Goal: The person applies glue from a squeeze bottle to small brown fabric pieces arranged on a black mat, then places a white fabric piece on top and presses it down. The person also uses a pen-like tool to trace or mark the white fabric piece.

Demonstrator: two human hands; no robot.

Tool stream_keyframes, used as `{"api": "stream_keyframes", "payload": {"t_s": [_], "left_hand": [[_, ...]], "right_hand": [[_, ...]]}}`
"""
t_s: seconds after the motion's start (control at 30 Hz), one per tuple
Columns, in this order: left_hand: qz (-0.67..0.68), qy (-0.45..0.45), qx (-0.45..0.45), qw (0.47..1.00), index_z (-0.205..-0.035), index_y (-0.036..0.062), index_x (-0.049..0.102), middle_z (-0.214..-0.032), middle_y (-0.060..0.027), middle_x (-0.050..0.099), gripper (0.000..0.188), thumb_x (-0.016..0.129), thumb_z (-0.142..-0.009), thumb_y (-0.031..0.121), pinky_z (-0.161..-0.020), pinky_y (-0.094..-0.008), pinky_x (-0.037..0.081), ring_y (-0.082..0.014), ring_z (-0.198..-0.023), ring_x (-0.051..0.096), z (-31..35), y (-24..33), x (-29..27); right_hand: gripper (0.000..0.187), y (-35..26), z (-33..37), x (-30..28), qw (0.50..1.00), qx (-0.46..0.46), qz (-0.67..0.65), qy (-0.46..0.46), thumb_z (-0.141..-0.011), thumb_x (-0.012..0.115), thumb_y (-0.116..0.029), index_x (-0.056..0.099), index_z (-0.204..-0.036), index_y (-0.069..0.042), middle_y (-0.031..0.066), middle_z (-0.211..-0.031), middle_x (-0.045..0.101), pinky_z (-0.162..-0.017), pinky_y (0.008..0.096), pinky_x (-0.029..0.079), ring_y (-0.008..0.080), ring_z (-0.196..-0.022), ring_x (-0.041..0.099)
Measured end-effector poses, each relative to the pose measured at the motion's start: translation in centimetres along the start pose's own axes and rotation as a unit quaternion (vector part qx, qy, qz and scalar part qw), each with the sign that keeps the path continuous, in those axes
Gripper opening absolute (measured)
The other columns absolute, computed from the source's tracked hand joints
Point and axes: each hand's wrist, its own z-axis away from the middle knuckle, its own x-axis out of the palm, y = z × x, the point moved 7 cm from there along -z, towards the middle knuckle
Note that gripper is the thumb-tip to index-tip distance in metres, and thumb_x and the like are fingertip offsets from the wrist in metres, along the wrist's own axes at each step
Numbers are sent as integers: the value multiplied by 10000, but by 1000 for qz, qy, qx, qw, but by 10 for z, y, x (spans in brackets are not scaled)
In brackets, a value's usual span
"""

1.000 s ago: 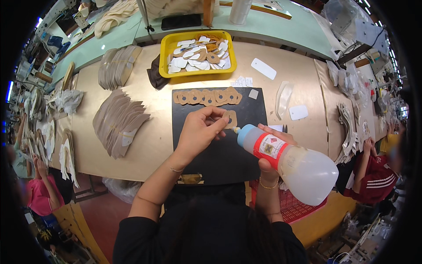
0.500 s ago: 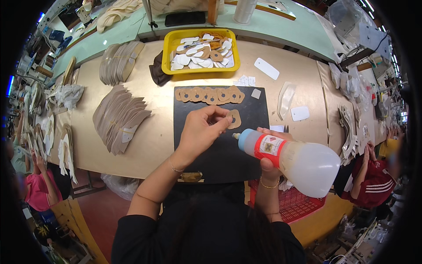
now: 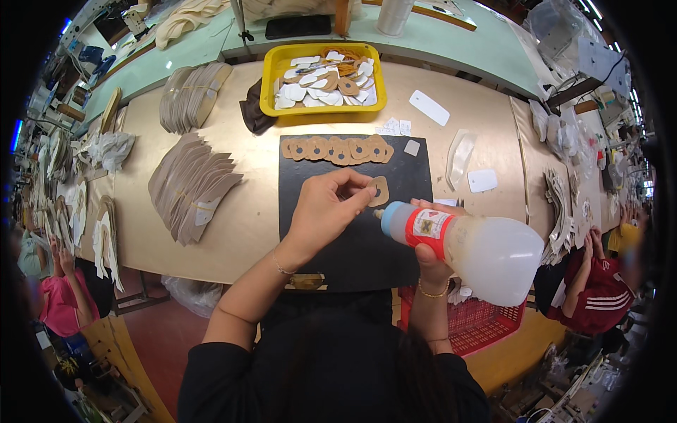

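Between thumb and fingers, my left hand pinches the edge of a small tan patch with a dark hole in it. My right hand is wrapped round a translucent squeeze bottle with a blue collar and a red label. The bottle lies tilted, its nozzle pointing left, just below the patch and apart from it. Both hands are over a black mat. Along the mat's far edge, several similar tan patches lie overlapping in a row.
Beyond the mat stands a yellow tray of white and tan pieces. Stacks of beige cut pieces lie at the left. White cards and a curved clear template rest at the right. A red basket sits below the table edge.
The bottle has shifted slightly up and to the left, its nozzle nearer the patch. My left hand keeps its pinch on the patch, almost still.
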Motion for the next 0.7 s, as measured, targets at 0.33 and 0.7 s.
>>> {"api": "stream_keyframes", "payload": {"t_s": [0.33, 0.7], "left_hand": [[6, -19, -20, 1000, -985, -26, 683, -764, -35, 669, 211, 710, -867, 147, -559, -199, 472, -63, -637, 598, -3, -8, 2], [-69, 91, -82, 990, -1039, -25, 632, -700, -66, 650, 254, 685, -888, 172, -451, -210, 455, -90, -527, 586, -57, -51, -75]], "right_hand": [[714, 5, 0, -3, 998, 5, -53, 13, -735, 831, -420, 507, -1186, 29, 154, -1064, 622, -890, 382, 540, 272, -1008, 654], [666, 23, 18, -5, 979, 99, -179, -10, -764, 830, -277, 468, -1249, 2, 134, -1145, 563, -939, 432, 517, 272, -1059, 608]]}}
